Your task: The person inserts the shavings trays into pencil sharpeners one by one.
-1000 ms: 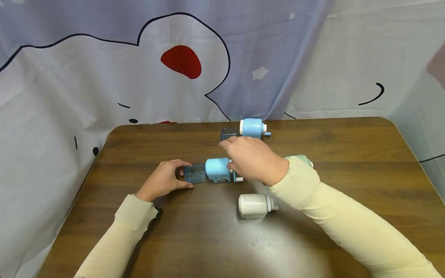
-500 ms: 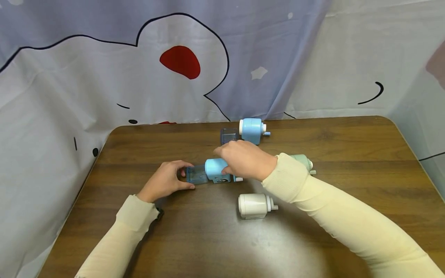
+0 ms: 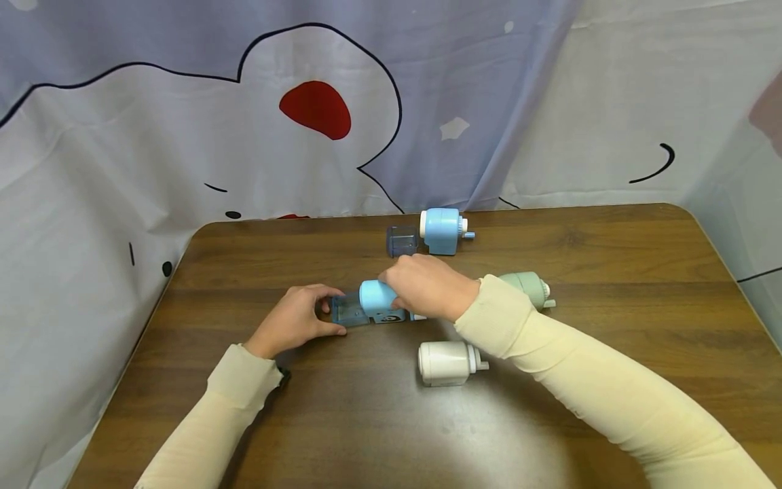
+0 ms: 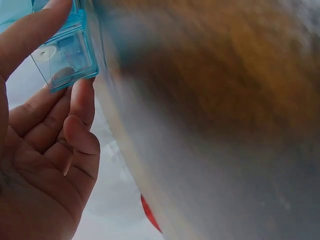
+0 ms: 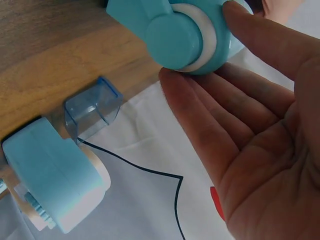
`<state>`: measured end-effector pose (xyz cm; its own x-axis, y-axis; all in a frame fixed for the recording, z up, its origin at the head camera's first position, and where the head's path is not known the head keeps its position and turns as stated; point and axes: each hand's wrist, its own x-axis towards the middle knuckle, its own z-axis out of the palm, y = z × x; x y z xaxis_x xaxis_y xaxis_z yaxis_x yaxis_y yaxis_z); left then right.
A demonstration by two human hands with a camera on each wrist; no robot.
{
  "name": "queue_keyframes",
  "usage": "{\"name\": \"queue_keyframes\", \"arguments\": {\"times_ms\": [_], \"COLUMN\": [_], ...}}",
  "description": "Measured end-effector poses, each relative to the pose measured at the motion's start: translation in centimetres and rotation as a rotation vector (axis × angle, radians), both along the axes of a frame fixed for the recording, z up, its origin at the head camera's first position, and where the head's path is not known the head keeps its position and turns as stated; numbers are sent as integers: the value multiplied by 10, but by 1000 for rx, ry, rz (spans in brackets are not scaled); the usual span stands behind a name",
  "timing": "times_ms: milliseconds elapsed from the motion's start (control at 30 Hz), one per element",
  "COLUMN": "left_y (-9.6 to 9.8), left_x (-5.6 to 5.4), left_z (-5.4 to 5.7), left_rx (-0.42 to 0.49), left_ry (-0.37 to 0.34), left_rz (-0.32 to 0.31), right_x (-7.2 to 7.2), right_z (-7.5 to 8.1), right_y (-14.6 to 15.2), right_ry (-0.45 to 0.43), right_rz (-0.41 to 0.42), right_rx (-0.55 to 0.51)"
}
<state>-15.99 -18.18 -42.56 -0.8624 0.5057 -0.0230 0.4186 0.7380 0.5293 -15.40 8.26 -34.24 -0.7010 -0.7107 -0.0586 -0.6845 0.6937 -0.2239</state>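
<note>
A light-blue crank pencil sharpener (image 3: 377,299) lies mid-table, a dark round print on its near side. My right hand (image 3: 430,285) grips its body from above, thumb on one side and fingers on the other. To the left, my left hand (image 3: 295,319) pinches a clear blue shavings drawer (image 3: 351,310) between thumb and fingers. The drawer's right end is against the sharpener body; whether it is partly inside I cannot tell. In the left wrist view, the drawer (image 4: 72,57) shows between thumb and fingertips. The sharpener's crank side (image 5: 175,40) faces the right wrist camera.
Behind stands another blue sharpener (image 3: 442,231), its dark clear drawer (image 3: 402,241) apart at its left. A cream sharpener (image 3: 444,363) lies nearer. A green sharpener (image 3: 528,288) is partly behind the right sleeve. A patterned curtain (image 3: 452,102) hangs along the table's back edge.
My left hand has moved the drawer slightly right, closer to the sharpener body. My right hand has shifted a little left and nearer over the body, uncovering more of the rear and green sharpeners.
</note>
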Motion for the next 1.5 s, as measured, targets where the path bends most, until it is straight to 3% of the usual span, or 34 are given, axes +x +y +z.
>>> {"name": "queue_keyframes", "arguments": {"times_ms": [167, 500, 900, 1500], "left_y": [2, 6, 10, 17], "left_x": [1, 2, 1, -1], "left_z": [0, 0, 2, 5], "left_rx": [2, 6, 21, 4], "left_ry": [15, 15, 20, 20], "left_rz": [-5, -5, -18, -39], "right_x": [-1, -2, -2, -3], "right_z": [-2, 0, -1, -1], "right_y": [1, 5, 1, 1], "right_ry": [9, -65, -28, -36], "right_rz": [5, -38, -4, -17], "right_rx": [-20, -34, -28, -32]}}
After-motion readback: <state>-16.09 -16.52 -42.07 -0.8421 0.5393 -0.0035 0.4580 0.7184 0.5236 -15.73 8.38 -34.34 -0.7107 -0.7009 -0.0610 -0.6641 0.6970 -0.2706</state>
